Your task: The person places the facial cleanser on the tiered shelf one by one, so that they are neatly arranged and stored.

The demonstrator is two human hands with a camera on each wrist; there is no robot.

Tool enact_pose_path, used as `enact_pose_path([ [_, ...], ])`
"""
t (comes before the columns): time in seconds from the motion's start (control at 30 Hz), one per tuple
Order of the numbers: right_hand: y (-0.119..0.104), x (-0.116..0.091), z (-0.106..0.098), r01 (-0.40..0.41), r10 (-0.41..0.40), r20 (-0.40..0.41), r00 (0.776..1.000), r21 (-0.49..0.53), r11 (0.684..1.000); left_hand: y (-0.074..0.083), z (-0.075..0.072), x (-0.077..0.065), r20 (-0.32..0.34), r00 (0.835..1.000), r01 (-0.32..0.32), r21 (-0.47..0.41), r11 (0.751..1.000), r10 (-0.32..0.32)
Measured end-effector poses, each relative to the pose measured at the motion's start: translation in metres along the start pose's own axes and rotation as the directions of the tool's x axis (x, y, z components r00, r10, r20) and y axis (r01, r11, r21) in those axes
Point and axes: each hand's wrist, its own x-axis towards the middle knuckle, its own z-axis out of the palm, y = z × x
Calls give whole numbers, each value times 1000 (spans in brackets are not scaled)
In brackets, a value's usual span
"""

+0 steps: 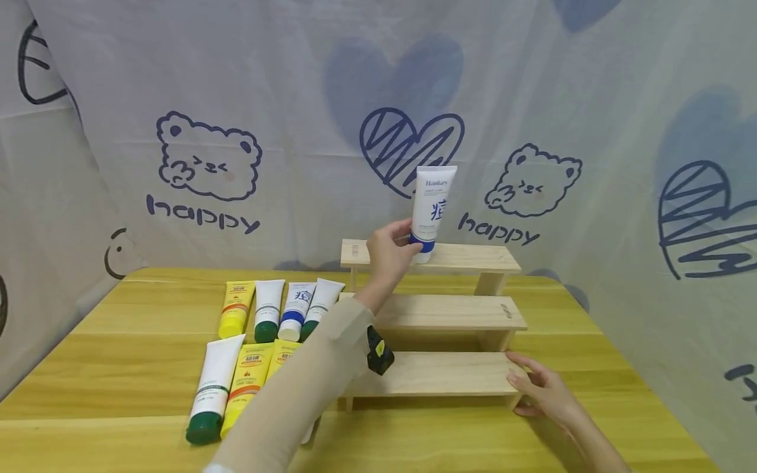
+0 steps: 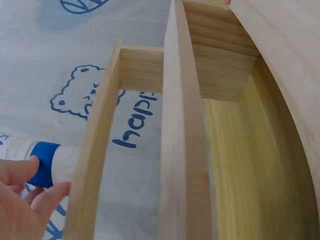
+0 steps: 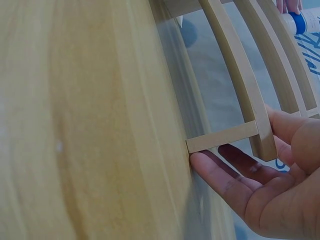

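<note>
My left hand (image 1: 390, 253) pinches a white squeeze tube (image 1: 434, 203) with blue print near its blue-banded cap end. The tube stands upright, cap down, at the top board of a three-tier wooden display rack (image 1: 446, 312). In the left wrist view, thumb and fingers lie around the blue band, with the cap's end right at the board's edge. Down at the rack's lower right corner, my right hand (image 1: 547, 392) holds the end of the bottom board, thumb over it and fingers by the short leg (image 3: 222, 137).
Left of the rack, several tubes lie on the wooden table (image 1: 106, 368) in two rows: yellow tubes (image 1: 236, 309), white ones with green caps (image 1: 215, 387) and a blue-banded one (image 1: 296, 309). My left forearm hides part of the front row. A printed curtain (image 1: 307, 79) hangs behind.
</note>
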Motion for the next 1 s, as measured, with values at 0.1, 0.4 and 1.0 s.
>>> enact_pose_path([
  [0.1,0,0,0,-2,2,1,1000,-2,1000,-4,8,4,10,1000,22,-9,1000,-22],
  [0.4,0,1,1,-3,3,-15,1000,-20,1000,-8,36,6,-11,990,138,-11,990,-138],
  [1.0,-1,0,2,-31,28,-60,998,-52,998,-3,71,4,156,973,185,-94,978,-169],
])
